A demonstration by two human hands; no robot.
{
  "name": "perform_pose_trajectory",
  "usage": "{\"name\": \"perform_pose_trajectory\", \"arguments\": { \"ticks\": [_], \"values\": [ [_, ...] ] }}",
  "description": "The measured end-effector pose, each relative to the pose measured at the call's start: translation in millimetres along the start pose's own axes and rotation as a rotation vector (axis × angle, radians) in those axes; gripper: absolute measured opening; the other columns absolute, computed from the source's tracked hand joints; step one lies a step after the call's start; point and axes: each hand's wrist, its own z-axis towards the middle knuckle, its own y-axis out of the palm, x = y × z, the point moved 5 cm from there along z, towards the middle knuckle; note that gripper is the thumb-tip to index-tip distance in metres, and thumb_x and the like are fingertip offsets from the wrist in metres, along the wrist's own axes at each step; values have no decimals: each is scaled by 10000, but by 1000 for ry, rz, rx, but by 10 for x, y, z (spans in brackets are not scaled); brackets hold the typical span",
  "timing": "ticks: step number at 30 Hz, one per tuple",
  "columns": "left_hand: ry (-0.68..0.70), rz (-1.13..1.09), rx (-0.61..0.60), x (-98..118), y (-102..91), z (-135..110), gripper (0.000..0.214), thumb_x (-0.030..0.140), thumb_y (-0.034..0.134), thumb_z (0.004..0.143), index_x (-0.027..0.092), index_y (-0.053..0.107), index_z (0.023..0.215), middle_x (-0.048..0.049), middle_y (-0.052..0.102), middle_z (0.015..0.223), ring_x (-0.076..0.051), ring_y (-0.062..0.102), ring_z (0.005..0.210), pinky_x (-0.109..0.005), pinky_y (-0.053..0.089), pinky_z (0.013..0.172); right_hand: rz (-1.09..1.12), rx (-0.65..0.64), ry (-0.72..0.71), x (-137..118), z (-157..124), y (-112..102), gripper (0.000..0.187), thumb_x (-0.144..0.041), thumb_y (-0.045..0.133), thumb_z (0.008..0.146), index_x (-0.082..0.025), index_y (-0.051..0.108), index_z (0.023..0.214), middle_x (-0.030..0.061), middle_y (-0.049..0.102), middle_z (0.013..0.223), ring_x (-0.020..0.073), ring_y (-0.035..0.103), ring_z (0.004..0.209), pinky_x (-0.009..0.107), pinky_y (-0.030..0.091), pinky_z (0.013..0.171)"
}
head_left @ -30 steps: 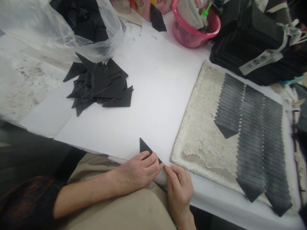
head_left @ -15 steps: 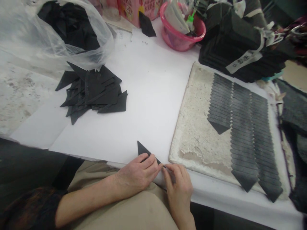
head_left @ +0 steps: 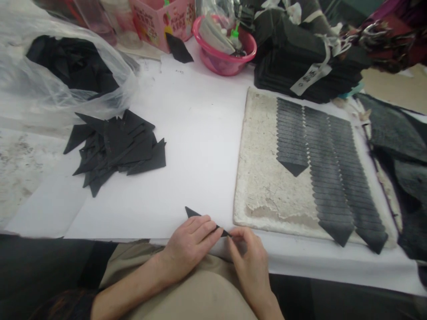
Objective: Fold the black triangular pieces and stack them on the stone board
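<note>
A small black triangular piece (head_left: pixel 192 213) lies on the white sheet (head_left: pixel 200 146) at the near table edge. My left hand (head_left: pixel 190 242) rests flat on it, fingers stretched out and pressing it down. My right hand (head_left: pixel 248 258) pinches the piece's right tip with thumb and forefinger. A loose pile of black triangular pieces (head_left: pixel 116 146) sits at the left. On a worn pale board (head_left: pixel 263 186) at the right lie three rows of overlapped dark pieces (head_left: pixel 328 169).
A clear plastic bag (head_left: pixel 60 75) with more black pieces stands at the far left. A pink bowl (head_left: pixel 223 55), a pink box (head_left: pixel 160 22) and a tied bundle of black material (head_left: pixel 307 62) line the back. Dark fabric (head_left: pixel 396 146) lies at the right edge.
The view has tilted downward, so everything sits higher and further left. My hands stay on the small black piece; the right fingers have closed onto its tip.
</note>
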Motion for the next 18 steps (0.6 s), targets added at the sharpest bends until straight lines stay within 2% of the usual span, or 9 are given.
{"name": "perform_pose_trajectory", "arguments": {
  "ticks": [2,4,7,11,18],
  "values": [
    [-43,6,7,-31,13,76,216,155,501,975,151,620,1155,-104,637,1147,-249,547,1138,-419,477,936,105,-49,53,3,5,-13,78,-236,588,872,-218,608,946,6,659,868,161,610,801,284,480,748],
    [-62,-53,-43,-50,44,154,177,199,517,974,149,631,1100,-97,648,1082,-253,559,1091,-430,462,920,194,-83,76,-18,15,-40,73,-240,584,878,-216,608,943,1,660,867,150,615,808,268,487,756],
    [-158,-260,-170,-88,66,231,168,249,502,987,161,639,946,-37,627,843,-186,571,858,-349,452,802,284,-81,84,-62,32,-102,63,-237,600,866,-214,614,923,-9,651,840,139,609,799,253,487,758],
    [-299,-460,-300,-100,9,246,192,253,479,997,187,631,899,-10,596,799,-154,538,794,-293,407,751,425,-104,120,-94,44,-143,177,-260,643,843,-208,632,1012,-2,655,851,146,616,812,258,503,768],
    [-381,-568,-293,-71,-59,244,185,267,513,974,189,630,855,-3,594,764,-150,521,755,-269,380,696,556,-221,193,-140,47,-138,142,-331,605,892,-216,687,902,-10,671,830,141,606,798,240,473,738]
  ]
}}
